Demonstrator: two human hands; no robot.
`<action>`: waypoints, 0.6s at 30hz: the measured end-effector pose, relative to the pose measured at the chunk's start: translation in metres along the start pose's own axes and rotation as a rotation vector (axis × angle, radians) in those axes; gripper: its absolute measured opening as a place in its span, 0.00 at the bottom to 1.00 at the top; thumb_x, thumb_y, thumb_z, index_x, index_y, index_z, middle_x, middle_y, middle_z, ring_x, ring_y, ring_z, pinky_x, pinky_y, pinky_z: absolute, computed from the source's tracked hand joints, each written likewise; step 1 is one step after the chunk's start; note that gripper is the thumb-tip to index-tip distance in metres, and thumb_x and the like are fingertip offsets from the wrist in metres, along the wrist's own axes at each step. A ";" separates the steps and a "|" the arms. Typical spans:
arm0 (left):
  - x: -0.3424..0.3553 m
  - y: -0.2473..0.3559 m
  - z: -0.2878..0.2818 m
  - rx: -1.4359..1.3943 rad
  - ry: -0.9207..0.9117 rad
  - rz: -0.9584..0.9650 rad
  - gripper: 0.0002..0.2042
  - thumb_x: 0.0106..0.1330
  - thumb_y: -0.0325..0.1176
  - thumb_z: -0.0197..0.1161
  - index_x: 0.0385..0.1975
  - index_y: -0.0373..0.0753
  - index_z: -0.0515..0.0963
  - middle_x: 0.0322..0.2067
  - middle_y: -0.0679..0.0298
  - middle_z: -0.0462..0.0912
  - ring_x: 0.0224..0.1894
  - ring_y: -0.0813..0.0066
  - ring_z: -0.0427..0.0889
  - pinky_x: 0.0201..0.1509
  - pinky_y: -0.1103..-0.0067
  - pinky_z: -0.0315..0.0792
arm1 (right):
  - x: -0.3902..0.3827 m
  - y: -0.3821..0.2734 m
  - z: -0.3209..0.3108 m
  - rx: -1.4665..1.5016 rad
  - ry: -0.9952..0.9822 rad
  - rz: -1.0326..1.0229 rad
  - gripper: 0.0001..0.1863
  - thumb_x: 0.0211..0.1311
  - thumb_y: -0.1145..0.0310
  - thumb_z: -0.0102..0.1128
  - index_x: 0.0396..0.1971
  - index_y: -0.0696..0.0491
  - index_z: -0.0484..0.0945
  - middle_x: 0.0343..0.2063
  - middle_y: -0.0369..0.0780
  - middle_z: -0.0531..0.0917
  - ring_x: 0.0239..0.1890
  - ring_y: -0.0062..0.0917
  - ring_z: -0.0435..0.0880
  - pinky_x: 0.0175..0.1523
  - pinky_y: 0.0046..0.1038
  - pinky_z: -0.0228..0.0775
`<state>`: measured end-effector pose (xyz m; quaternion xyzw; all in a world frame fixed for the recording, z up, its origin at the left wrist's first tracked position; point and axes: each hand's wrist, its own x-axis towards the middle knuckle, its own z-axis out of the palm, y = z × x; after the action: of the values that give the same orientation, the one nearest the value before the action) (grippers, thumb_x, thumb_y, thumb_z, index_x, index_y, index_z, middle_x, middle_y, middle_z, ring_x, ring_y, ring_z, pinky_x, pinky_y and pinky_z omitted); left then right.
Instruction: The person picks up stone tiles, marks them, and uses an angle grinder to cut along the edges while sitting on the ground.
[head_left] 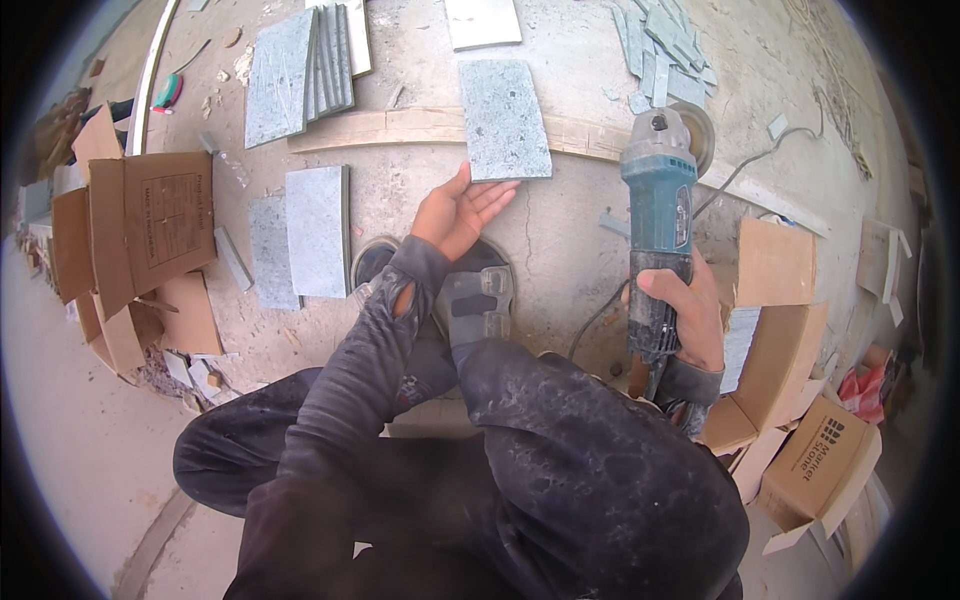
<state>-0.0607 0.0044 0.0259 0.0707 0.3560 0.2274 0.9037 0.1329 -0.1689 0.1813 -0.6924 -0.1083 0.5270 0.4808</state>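
Note:
My left hand (462, 213) is at the near edge of a grey-green stone tile (505, 118), thumb at its left corner and outstretched fingers along and partly under the edge. That tile lies across a wooden batten (400, 126). On the right, my right hand (692, 305) is wrapped round the rear body of a blue-green angle grinder (658, 190). The grinder's head points away from me, and its disc (697, 135) stands beside the batten, apart from the tile. I cannot tell whether the disc is spinning.
Stacked tiles (290, 75) lean at the far left; nearer are two flat tiles (318, 230). Tile offcuts (665, 50) lie at the far right. Cardboard boxes (150, 225) stand on both sides. A power cord (755, 155) trails right. My shoes (477, 305) are close to the tile.

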 end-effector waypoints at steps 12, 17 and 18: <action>0.001 0.009 0.009 0.325 0.108 0.113 0.21 0.74 0.36 0.50 0.59 0.26 0.63 0.54 0.47 0.73 0.56 0.59 0.76 0.64 0.69 0.73 | 0.002 0.003 -0.002 0.021 -0.001 -0.035 0.24 0.47 0.65 0.67 0.44 0.60 0.70 0.26 0.41 0.79 0.24 0.24 0.81 0.29 0.25 0.75; -0.003 0.006 0.026 0.545 0.294 0.364 0.16 0.64 0.27 0.64 0.47 0.22 0.75 0.39 0.54 0.83 0.43 0.70 0.83 0.46 0.76 0.81 | 0.003 0.003 -0.004 0.026 -0.013 -0.027 0.24 0.48 0.66 0.66 0.44 0.61 0.70 0.27 0.42 0.79 0.24 0.25 0.81 0.29 0.25 0.75; -0.007 0.006 0.035 0.664 0.332 0.453 0.15 0.63 0.27 0.64 0.46 0.23 0.76 0.37 0.55 0.84 0.41 0.70 0.84 0.45 0.76 0.80 | 0.003 0.003 -0.005 0.026 0.002 -0.032 0.24 0.48 0.66 0.66 0.44 0.61 0.70 0.27 0.42 0.79 0.24 0.25 0.81 0.29 0.25 0.75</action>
<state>-0.0436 0.0080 0.0578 0.3964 0.5256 0.3014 0.6897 0.1368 -0.1713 0.1769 -0.6849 -0.1118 0.5198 0.4981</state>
